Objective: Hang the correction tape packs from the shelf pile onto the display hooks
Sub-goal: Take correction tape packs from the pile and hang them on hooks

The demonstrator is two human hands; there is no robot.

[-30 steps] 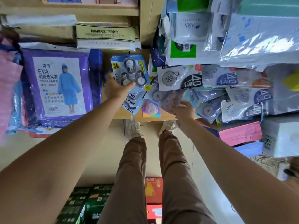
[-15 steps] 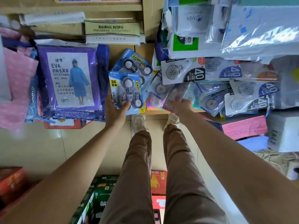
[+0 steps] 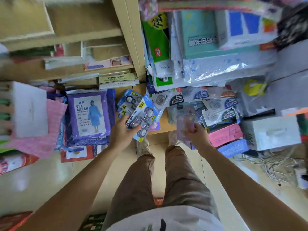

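You're at the pick-up step: left grip (image 3: 122,133) pinches a blue correction tape pack (image 3: 144,120) beside the shelf pile (image 3: 129,102), right grip (image 3: 195,133) curls round a clear pack (image 3: 184,117); next needs a hook, none visible.

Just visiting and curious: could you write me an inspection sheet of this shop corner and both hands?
Surface: wooden shelf, heaped with goods.
Job's things: blue correction tape packs and "40" packs piled on the shelf; display hooks not seen.
Clutter: purple raincoat package, pink bundles.
Hands: left hand grips a blue value pack; right hand grips a translucent pack, blurred.
Cables: tangled wires on floor, right side.
Surroundings: tiled floor; stationery stacked above.
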